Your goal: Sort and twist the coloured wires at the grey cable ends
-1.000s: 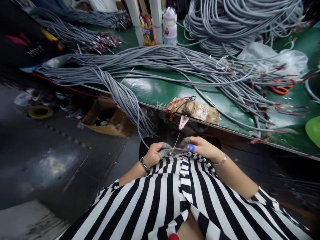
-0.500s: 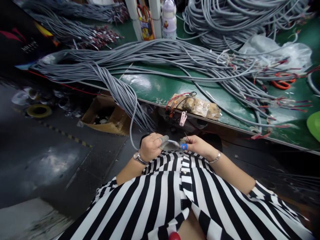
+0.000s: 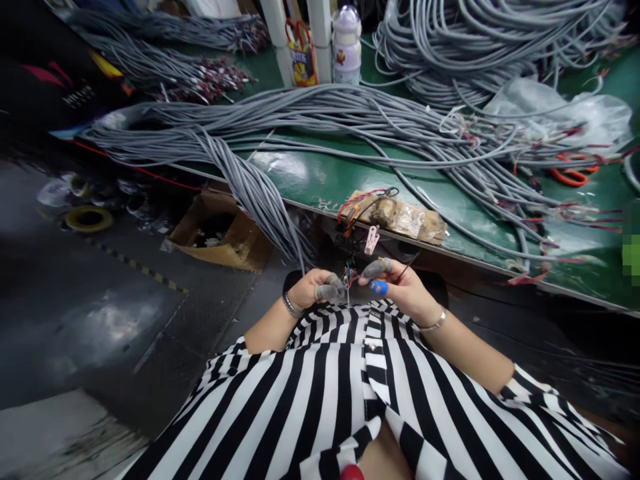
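Observation:
Grey finger covers sit on the fingertips of both hands. In front of my lap, my left hand (image 3: 313, 291) is closed in a pinch around the end of a grey cable, mostly hidden by the fingers. Thin coloured wires (image 3: 349, 273) fan out from that end between the two hands. My right hand (image 3: 400, 288), with blue tape round its thumb, pinches at the tips of these wires from the right. A bundle of grey cables (image 3: 250, 187) hangs over the table edge down to my left hand.
The green table (image 3: 300, 170) carries more grey cables with stripped ends. A taped wooden block (image 3: 413, 220) with a pink clip (image 3: 371, 240) sits at its front edge. Orange-handled scissors (image 3: 570, 175) lie right, a bottle (image 3: 347, 53) stands behind, and a cardboard box (image 3: 220, 230) is below.
The cable end has turned up in my left hand, and its coloured wires now show spread out. My right hand has opened slightly wider and moved a little right. The view has shifted slightly.

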`<state>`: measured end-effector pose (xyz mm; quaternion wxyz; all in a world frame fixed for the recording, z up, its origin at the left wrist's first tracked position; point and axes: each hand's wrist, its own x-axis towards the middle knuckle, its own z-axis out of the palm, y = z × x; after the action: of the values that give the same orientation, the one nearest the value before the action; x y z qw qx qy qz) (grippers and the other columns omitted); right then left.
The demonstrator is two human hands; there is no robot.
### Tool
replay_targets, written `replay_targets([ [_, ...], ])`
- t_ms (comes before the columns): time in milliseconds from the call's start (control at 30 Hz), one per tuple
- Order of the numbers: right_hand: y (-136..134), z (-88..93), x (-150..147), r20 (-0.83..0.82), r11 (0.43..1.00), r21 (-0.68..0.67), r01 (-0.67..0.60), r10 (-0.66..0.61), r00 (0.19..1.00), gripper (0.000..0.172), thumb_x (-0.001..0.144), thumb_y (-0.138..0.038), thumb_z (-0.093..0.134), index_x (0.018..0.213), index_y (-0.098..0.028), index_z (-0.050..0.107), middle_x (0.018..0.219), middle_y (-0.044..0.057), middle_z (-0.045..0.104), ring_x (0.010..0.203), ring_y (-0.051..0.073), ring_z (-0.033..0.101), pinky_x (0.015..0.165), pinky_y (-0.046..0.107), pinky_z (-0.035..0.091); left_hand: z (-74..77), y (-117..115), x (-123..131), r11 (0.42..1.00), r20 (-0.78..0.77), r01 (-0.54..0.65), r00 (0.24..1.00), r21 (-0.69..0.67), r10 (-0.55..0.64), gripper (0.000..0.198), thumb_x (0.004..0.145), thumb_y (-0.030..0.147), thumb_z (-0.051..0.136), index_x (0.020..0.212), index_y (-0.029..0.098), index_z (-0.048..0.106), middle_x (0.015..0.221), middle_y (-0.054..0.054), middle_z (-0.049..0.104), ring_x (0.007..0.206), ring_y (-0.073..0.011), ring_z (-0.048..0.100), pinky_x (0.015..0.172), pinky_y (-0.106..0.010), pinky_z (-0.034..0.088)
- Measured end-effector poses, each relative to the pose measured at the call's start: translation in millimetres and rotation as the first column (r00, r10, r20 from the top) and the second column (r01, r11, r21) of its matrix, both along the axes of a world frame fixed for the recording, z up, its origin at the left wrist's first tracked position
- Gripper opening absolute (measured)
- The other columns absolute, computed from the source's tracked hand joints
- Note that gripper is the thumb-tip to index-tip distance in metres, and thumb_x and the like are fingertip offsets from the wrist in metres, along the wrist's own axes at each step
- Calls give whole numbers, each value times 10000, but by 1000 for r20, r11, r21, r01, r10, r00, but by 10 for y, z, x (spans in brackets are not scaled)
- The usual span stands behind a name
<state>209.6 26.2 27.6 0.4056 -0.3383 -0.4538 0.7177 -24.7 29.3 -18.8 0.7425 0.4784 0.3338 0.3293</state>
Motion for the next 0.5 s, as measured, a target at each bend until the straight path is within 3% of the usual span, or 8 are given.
replay_targets([
  [133, -45, 3, -139, 99, 966, 238, -104, 83, 992, 387, 785, -327, 711, 1154, -241, 634, 1028, 71, 699, 617, 125, 554, 629, 297, 508, -26, 25, 45, 995, 50, 38, 998, -92, -34, 469, 530, 511, 855, 649, 102, 659, 455, 26, 486, 331, -23, 309, 327, -174, 191],
  [200, -44, 15, -182, 253, 882, 419, -214, 113, 961, 343, 830, -261, 634, 1172, -238, 635, 1032, 77, 699, 719, 164, 609, 728, 338, 525, -18, 34, 59, 992, 49, 68, 997, -106, -63, 472, 516, 512, 861, 612, 109, 635, 420, 42, 442, 323, -22, 295, 326, -175, 188],
  [300, -18, 24, -188, 437, 702, 633, -327, 25, 899, 264, 825, -182, 566, 1056, -230, 686, 971, 85, 703, 870, 219, 635, 842, 386, 512, 17, 43, 45, 990, 40, 97, 995, -101, -93, 486, 501, 525, 863, 589, 114, 618, 401, 48, 423, 317, -20, 281, 324, -177, 179],
  [400, 19, 33, -138, 488, 579, 733, -357, -83, 869, 250, 814, -146, 535, 997, -220, 689, 950, 98, 696, 872, 222, 625, 811, 377, 512, 80, 58, -7, 985, -5, 149, 989, -83, -150, 487, 541, 546, 838, 615, 101, 651, 405, 37, 439, 329, -21, 280, 333, -177, 180],
  [467, 49, 56, -94, 508, 554, 734, -393, -65, 859, 221, 839, -150, 510, 966, -210, 680, 943, 101, 684, 861, 213, 614, 794, 360, 504, 133, 77, -47, 982, -54, 179, 982, -55, -182, 460, 574, 523, 829, 644, 94, 679, 426, 19, 477, 351, -28, 307, 348, -175, 203],
  [500, 67, 70, -73, 515, 568, 713, -412, -26, 857, 198, 861, -167, 499, 942, -205, 676, 917, 96, 675, 837, 204, 607, 777, 346, 499, 161, 88, -65, 982, -76, 187, 979, -33, -189, 441, 582, 504, 831, 662, 93, 692, 450, 5, 512, 368, -37, 342, 360, -174, 233],
])
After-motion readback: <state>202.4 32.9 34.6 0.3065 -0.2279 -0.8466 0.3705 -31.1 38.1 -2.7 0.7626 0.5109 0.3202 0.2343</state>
